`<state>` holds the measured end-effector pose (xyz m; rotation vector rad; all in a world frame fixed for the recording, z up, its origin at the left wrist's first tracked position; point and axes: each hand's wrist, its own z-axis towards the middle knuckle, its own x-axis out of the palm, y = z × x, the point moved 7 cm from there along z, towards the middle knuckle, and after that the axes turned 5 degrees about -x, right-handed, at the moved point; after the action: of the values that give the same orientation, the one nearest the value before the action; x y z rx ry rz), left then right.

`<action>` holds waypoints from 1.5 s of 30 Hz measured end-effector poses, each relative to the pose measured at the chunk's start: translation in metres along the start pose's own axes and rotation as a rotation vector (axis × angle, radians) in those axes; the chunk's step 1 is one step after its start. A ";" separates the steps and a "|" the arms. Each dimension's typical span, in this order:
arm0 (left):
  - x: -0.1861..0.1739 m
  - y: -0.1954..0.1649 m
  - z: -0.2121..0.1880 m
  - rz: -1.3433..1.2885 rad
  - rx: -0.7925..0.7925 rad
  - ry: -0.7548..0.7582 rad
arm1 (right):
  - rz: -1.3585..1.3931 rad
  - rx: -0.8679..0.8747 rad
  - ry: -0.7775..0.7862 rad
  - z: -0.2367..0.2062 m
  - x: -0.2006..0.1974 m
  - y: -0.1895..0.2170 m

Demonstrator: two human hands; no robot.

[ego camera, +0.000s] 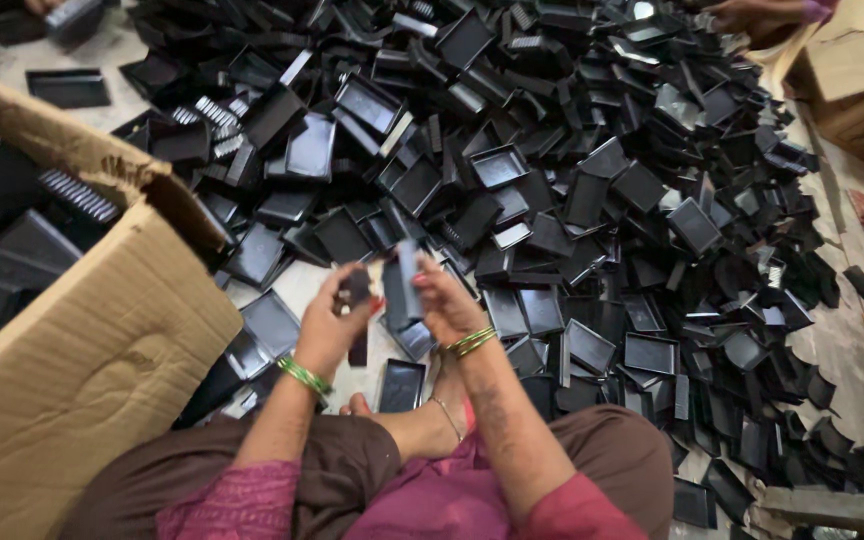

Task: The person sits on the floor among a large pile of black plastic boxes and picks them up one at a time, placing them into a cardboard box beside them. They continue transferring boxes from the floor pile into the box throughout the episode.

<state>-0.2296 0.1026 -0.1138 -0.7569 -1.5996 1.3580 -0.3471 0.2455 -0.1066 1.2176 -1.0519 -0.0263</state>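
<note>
Nearest the camera are the person's folded legs in brown trousers (352,470), with a pink garment's hem across the lap and a bare foot (357,405) on the floor between the knees. Above them both hands meet over a bare patch of floor (302,280). Left hand (337,315), with green bangles on the wrist, has its fingers (362,290) closed around a small dark part (357,285); its exact shape is too blurred to tell. Right hand (447,300), also wearing green bangles, grips a flat black plastic tray piece (407,275) held upright, just beside the part in the other hand; the two pieces look close to touching.

At the left stands a large open cardboard box (82,350), with black pieces showing inside it. Ahead and to the right spreads a big heap of black plastic trays (592,170), shallow and rectangular, lying at all angles on the floor. More cardboard boxes (857,70) stand at the top right, where another person's hand (752,15) shows at the edge.
</note>
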 end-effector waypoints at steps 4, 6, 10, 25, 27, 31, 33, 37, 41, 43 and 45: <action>-0.009 0.008 0.007 -0.412 -0.072 -0.072 | 0.032 -0.084 -0.021 -0.015 0.034 0.021; -0.007 0.014 0.007 -0.505 -0.100 -0.118 | -0.077 -0.111 -0.048 -0.018 0.053 0.015; 0.004 0.022 0.000 -0.605 -0.092 -0.151 | -0.246 -0.175 -0.032 -0.017 0.080 -0.013; 0.012 0.009 -0.006 -0.719 -0.053 -0.093 | -0.346 -0.229 -0.019 -0.006 0.076 -0.017; 0.012 0.009 -0.007 -0.715 -0.068 -0.097 | -0.535 -0.304 0.005 -0.008 0.081 -0.012; 0.008 0.016 -0.006 -0.730 -0.106 -0.106 | -1.156 -0.573 0.063 -0.019 0.098 -0.010; 0.006 0.019 -0.004 -0.723 -0.106 -0.095 | -1.262 -0.582 0.087 -0.019 0.094 -0.017; 0.013 0.027 0.001 -0.268 -0.077 -0.113 | -1.094 -0.460 -0.108 -0.005 0.049 -0.024; 0.021 0.010 -0.017 0.564 0.233 -0.333 | -1.083 -0.266 -0.410 0.004 -0.020 -0.023; 0.026 0.048 -0.019 0.287 -0.283 -0.139 | -1.291 -0.328 -0.445 0.002 -0.037 -0.018; 0.028 0.028 -0.020 0.516 -0.109 -0.188 | -1.270 -0.354 -0.458 0.003 -0.051 -0.026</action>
<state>-0.2261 0.1413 -0.1347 -1.1972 -1.7028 1.7573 -0.3647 0.2603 -0.1592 1.3889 -0.4482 -1.4571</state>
